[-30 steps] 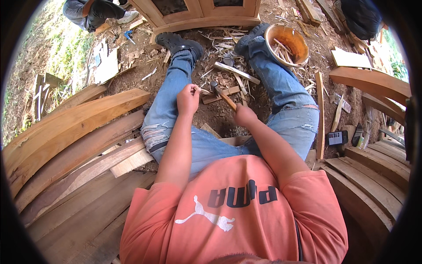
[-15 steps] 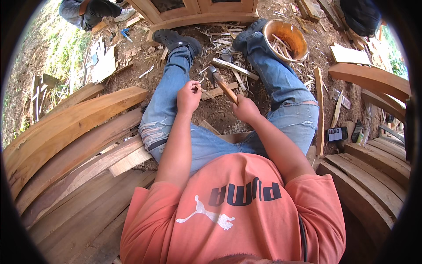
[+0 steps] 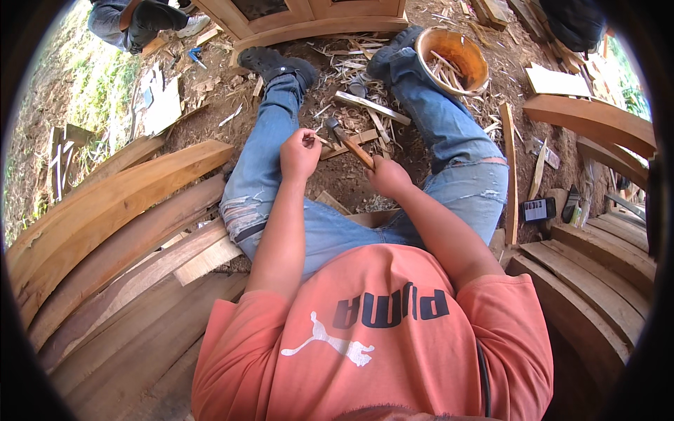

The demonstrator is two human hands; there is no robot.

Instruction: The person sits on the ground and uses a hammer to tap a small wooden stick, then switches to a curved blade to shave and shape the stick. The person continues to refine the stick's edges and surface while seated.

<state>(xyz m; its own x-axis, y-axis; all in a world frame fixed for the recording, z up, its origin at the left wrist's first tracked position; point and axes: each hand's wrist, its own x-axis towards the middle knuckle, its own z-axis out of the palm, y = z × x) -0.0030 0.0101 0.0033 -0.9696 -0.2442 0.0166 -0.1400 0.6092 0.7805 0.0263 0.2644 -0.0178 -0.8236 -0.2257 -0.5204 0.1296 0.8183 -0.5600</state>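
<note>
My right hand (image 3: 390, 177) is wrapped round the wooden handle of a hammer (image 3: 357, 150), whose dark metal head points away and to the left. Between the fingers of my left hand (image 3: 300, 152) a small thin wood stick (image 3: 322, 140) is pinched, its tip sticking out towards the hammer head. Both hands hover above the ground between my legs. Below them a short wooden block (image 3: 349, 144) lies on the dirt among shavings, and a longer pale strip (image 3: 373, 108) lies beyond it.
A round bucket (image 3: 455, 60) with wood sticks stands by my right foot. Curved planks (image 3: 126, 186) are stacked at left, more boards (image 3: 583, 288) at right. A phone (image 3: 538, 210) lies at right. A panelled wooden piece (image 3: 302, 21) stands ahead; another person (image 3: 140, 24) sits far left.
The hammer head has dropped lower and slightly left, nearer the stick in my left hand. My left hand stays almost in place, still pinching.
</note>
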